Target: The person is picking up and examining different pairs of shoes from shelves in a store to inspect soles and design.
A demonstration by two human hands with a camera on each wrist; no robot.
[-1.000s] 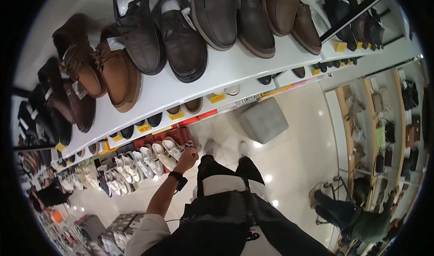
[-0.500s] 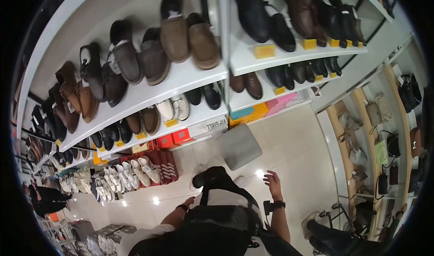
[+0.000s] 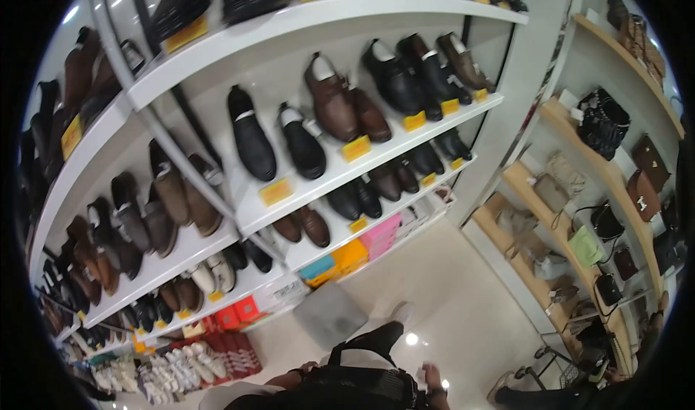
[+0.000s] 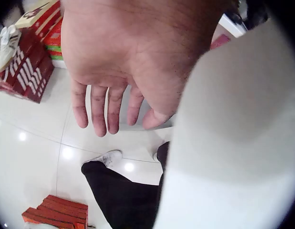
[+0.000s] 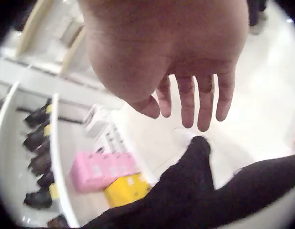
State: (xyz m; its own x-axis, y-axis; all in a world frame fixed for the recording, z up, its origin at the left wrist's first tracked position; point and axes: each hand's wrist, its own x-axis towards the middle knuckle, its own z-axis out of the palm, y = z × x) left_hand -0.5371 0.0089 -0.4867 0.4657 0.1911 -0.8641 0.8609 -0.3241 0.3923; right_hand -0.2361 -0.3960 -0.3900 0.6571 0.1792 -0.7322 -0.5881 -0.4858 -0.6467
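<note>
My left hand (image 4: 133, 57) hangs with its fingers loosely extended and holds nothing. In the head view it shows low, beside the dark bag at my waist. My right hand (image 5: 185, 57) also hangs with fingers loose and nothing in them, over the pale tiled floor. Ahead, a white shelf (image 3: 376, 156) carries black slip-on shoes (image 3: 251, 138) and brown leather shoes (image 3: 333, 102), with yellow price tags (image 3: 276, 192) along its front edge. Neither hand touches the shoes.
A grey cube stool (image 3: 329, 314) stands on the floor before the lowest shelf. Pink boxes (image 3: 380, 236) and yellow boxes (image 3: 350, 258) sit under the shelves. Wooden shelves with handbags (image 3: 603, 120) stand at the right, near a person beside a cart (image 3: 554, 370). White sneakers (image 3: 181, 366) rest at lower left.
The head view has swung right and up, bringing the black and brown shoes to the middle. My left hand, stretched out near the white sneakers a second ago, has dropped back to my side.
</note>
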